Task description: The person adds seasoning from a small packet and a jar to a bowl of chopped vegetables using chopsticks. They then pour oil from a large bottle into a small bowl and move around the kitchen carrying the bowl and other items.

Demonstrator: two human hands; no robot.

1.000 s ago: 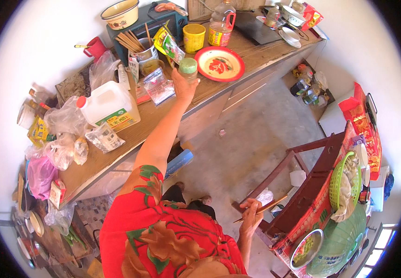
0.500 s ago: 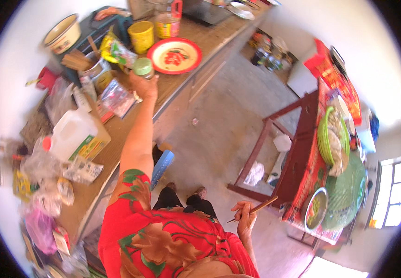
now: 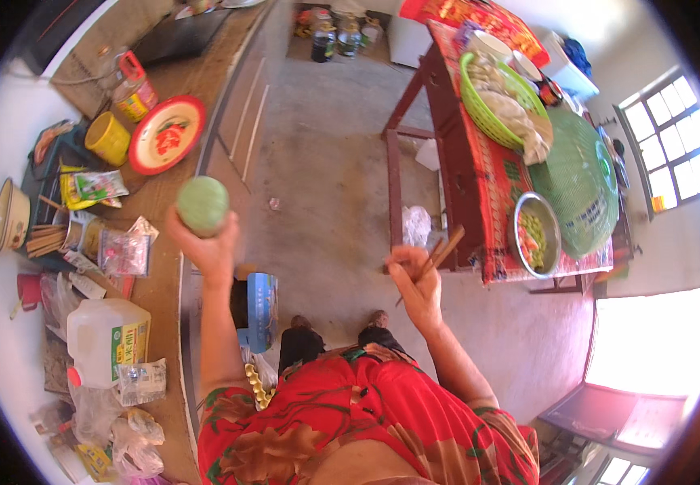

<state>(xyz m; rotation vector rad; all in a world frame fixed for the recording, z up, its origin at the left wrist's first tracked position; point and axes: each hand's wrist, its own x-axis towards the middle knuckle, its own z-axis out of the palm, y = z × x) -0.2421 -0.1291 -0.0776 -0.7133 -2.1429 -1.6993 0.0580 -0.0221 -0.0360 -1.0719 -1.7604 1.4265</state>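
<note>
My left hand (image 3: 211, 249) is wrapped round a jar with a green lid (image 3: 203, 206), held up just off the edge of the wooden counter (image 3: 168, 283). The lid faces me and hides most of the jar's body. Brown chopsticks (image 3: 447, 247) are gripped in my right hand (image 3: 419, 289), which is over the floor in front of me. To the right of that hand, a metal bowl (image 3: 553, 265) with diced green and red vegetables rests on the table. An enamel plate with a red rim (image 3: 198, 121) lies on the counter beyond the jar.
The counter also bears a yellow cup (image 3: 108, 139), seasoning packets (image 3: 95, 187), a large white jug (image 3: 95, 335) and plastic bags. Across the floor stands a dark red table (image 3: 447, 162) with a green basket holding cloth (image 3: 472, 93) and a green mesh cover (image 3: 572, 190). A blue box (image 3: 262, 311) sits below the counter.
My left hand has lifted the jar off the counter and brought it nearer. My body and view have turned left, toward the counter. My right hand, still with the chopsticks, has come up and forward.
</note>
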